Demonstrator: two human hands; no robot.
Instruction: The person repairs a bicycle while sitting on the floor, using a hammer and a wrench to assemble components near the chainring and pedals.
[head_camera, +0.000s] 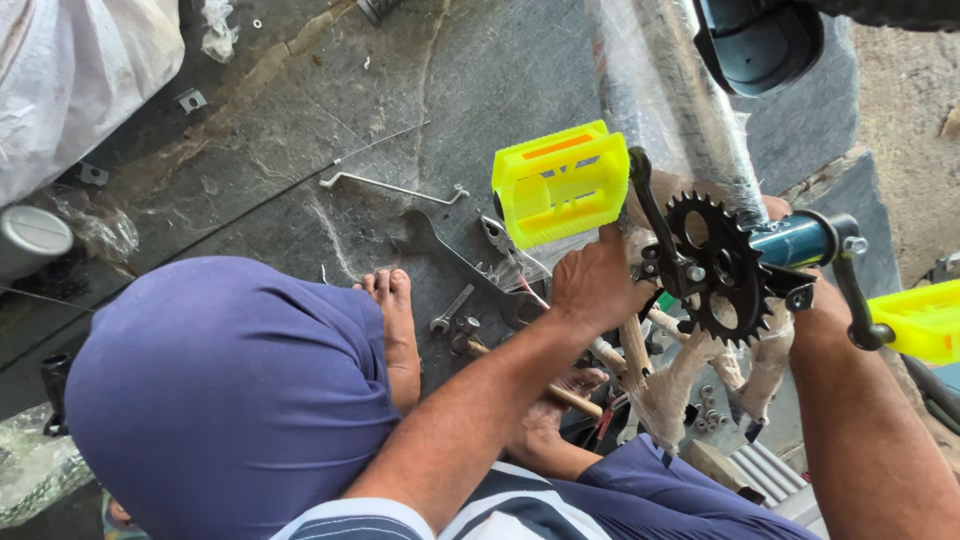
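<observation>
A: Fingers (620, 262) of left hand (595, 288): curled shut at the base of the crank arm (648, 205), just under the yellow pedal (560, 185). What they clasp is hidden.

B: Right hand (812, 312)?

A: Behind the chainring (725, 270), beside the teal shell (795, 240). Cannot tell finger state.

B: Step?

A: Judged: seating or adjusting the crankset, which is held up off the floor (300, 150) between both hands.

B: Tools?

A: Spanner (450, 255) lies mid-floor, near the foot (398, 325), untouched.

B: Next move calls for?

A: Probably one hand freed for the spanner while the other steadies the crank.
</observation>
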